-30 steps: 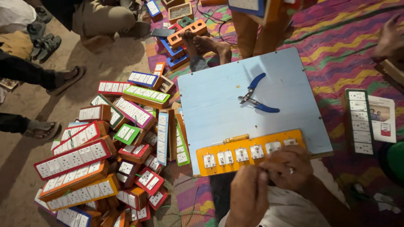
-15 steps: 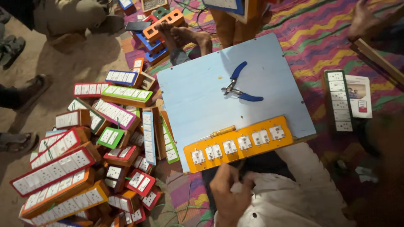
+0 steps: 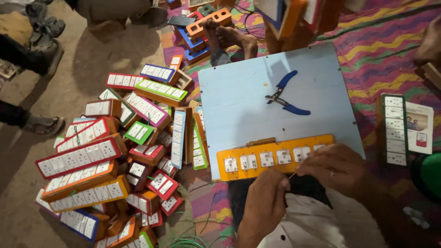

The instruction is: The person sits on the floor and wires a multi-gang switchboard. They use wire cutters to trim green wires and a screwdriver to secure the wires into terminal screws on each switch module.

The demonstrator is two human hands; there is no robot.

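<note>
Your two bare hands, no gloves, no sleeves.
Your left hand (image 3: 264, 202) and right hand (image 3: 337, 167) show bare wrists; pale, off-white cloth covers your lap below.

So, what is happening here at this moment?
A person sits at a light blue board with an orange switch panel along its near edge. The left hand and right hand meet at the panel's near edge, pinching a thin wire. Blue-handled pliers lie unused on the board. A pile of coloured switch boxes lies beside it.
</note>
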